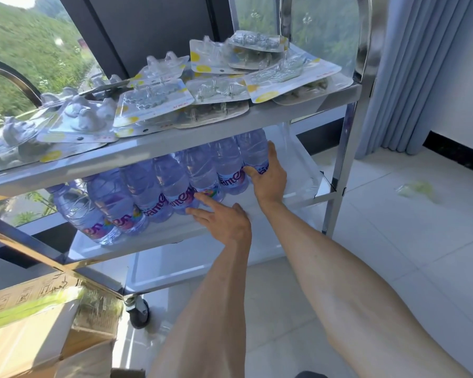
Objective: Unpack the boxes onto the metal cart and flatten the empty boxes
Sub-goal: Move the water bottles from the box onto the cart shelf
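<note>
Head camera, the only view, looks down at a three-tier polished metal cart [257, 120] standing on pale floor tiles beside a dark-framed window. Its top shelf carries a loose, overlapping spread of clear plastic blister packs with yellow-spotted backing cards [153, 100], some jutting past the front rim. On the middle shelf a row of clear purple-tinted plastic water bottles with purple labels [159, 192] lies on its sides, necks pointing inward.

The right hand [268, 175] presses against the right-most bottle, thumb and fingers wrapped partly around its labelled end. The left hand [224, 222] is near the middle of the row, fingers spread and straight, fingertips touching the bottle bases, holding nothing. Both hands are apart, one at each section of the row.

At lower left a brown cardboard box with green tape [33, 317] stands open beside the cart's caster wheel [138, 312]; whether it holds anything more cannot be told. It is not yet flattened. A blue-grey curtain [410, 64] hangs at right.

The step in hand seems to be squaring the bottles into a tidy row. The risks: round bottles lying on a smooth shelf could roll toward the open front if pushed unevenly, and the cart, being on casters, may drift under a firm shove. An arm lifted carelessly could also catch the overhanging blister packs and sweep them off.
</note>
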Tool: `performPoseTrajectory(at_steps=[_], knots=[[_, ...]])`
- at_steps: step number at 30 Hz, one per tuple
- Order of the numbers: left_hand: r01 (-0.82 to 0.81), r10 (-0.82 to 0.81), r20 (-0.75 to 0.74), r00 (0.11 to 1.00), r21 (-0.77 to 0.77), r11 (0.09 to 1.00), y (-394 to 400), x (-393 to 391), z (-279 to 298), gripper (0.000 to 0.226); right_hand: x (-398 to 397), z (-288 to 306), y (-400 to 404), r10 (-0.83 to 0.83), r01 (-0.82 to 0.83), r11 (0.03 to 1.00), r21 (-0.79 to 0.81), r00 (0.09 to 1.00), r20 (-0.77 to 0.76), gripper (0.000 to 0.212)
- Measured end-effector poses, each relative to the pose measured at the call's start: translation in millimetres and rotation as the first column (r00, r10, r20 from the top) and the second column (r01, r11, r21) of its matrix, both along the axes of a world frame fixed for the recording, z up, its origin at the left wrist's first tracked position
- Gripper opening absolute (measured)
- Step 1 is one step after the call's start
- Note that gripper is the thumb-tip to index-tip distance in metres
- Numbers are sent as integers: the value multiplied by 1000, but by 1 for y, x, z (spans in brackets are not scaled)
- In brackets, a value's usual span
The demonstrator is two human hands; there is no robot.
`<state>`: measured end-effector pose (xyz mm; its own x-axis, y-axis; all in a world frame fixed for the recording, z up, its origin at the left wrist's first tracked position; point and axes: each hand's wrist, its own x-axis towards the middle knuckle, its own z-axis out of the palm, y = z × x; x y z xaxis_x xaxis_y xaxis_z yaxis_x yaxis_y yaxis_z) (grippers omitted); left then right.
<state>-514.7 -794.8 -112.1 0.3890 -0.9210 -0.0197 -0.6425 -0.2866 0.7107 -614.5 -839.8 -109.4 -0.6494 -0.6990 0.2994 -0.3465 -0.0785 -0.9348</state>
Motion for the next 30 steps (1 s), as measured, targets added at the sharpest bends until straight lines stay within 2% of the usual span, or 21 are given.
performPoseTrajectory(at_steps=[4,8,14,16,20,22,24,28,30], knots=[[10,-10,3,1000,-5,1000,-1,0,-1,101,-3,-4,-1,60,-61,998,21,997,42,83],[-4,4,19,1000,-3,1000,1,1,-3,99,4,-9,3,-31,28,995,97,999,30,82],[58,-58,-2,998,-3,998,11,13,3,99,25,-15,29,-58,69,992,107,993,-101,72],[111,-111,18,994,-40,993,17,26,4,88,33,-16,45,-97,117,985,126,983,-157,71],[248,-246,38,968,-236,940,37,80,10,48,66,-16,76,-186,235,959,159,944,-273,58],[235,-212,112,971,-271,933,54,125,16,36,102,-13,94,-127,164,977,138,962,-240,53],[146,-107,151,983,-280,949,68,178,20,31,147,-9,110,-27,53,985,161,987,-159,47],[-98,134,109,985,-285,953,102,296,27,28,259,3,129,208,-184,955,234,974,-84,29],[-161,196,116,974,-254,954,123,349,25,22,315,10,139,330,-305,917,258,942,-57,26]])
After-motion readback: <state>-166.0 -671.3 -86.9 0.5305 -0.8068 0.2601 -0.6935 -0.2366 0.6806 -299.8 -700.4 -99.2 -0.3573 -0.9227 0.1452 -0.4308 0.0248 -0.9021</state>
